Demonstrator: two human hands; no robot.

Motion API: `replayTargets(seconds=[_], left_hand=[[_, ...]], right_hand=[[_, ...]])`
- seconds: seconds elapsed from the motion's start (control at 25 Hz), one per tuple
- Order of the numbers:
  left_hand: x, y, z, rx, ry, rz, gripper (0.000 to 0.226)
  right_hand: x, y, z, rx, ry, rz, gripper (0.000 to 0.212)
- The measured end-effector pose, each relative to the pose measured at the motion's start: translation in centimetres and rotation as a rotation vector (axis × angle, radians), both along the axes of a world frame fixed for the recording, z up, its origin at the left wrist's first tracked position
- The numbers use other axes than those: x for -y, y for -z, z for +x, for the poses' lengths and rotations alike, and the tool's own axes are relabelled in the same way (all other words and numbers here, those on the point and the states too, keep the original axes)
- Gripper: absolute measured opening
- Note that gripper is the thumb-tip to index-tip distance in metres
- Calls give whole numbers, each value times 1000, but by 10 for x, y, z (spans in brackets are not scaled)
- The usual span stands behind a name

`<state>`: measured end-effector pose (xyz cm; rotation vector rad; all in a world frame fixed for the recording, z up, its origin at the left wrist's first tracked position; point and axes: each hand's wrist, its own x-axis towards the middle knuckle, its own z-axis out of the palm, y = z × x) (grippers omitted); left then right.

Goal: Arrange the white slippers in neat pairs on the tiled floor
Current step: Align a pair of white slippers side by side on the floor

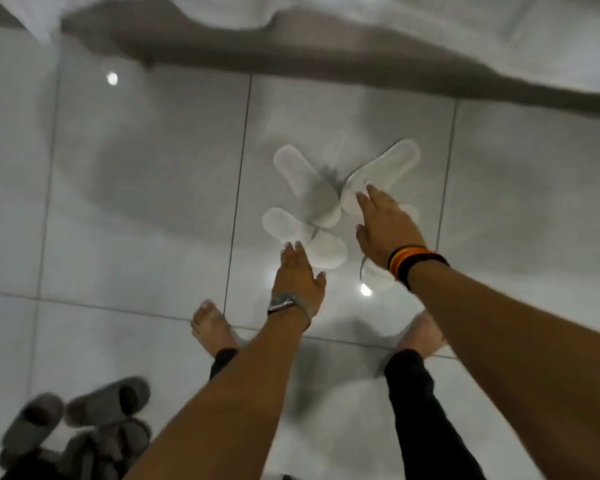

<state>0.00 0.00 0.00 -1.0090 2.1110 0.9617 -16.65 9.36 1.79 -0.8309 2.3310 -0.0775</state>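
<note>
Four white slippers lie in a loose heap on the tiled floor [153, 168]: the top-left slipper [305, 183] and top-right slipper [383, 171] splay apart in a V, the lower-left slipper [305, 239] sits across the first one's toe, and a fourth slipper [378, 277] shows only in part under the right wrist. The right hand [387, 225] hovers over the top-right slipper with its grip wide, fingers spread and holding nothing; the left hand [297, 275] reaches for the lower-left slipper, its grip likewise wide and empty. The step likely goes best if each hand takes one slipper by the strap, lifts it clear of the overlap, then sets the two side by side with toes level along a tile line. Whether either fingertip touches fabric is hard to tell through the blur. Grey slippers [80, 420] lie at lower left, cut by the frame, and bedding [465, 15] hangs across the top
</note>
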Motion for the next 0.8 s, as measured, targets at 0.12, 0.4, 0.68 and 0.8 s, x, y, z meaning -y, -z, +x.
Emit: replayTargets(seconds=[0.12,0.4,0.68,0.8], left_hand=[[-18,102,13,77,-51,102,84],[-3,252,-15,26,-117,-22,103],[135,272,-27,74,259,-261,113],[171,265,-31,133,405,-220,114]], right_hand=[[30,102,1,33,-86,-41,63],[75,259,-24,22,-364,100,74],[70,279,14,71,-245,104,77],[81,274,40,160,-151,69,74]])
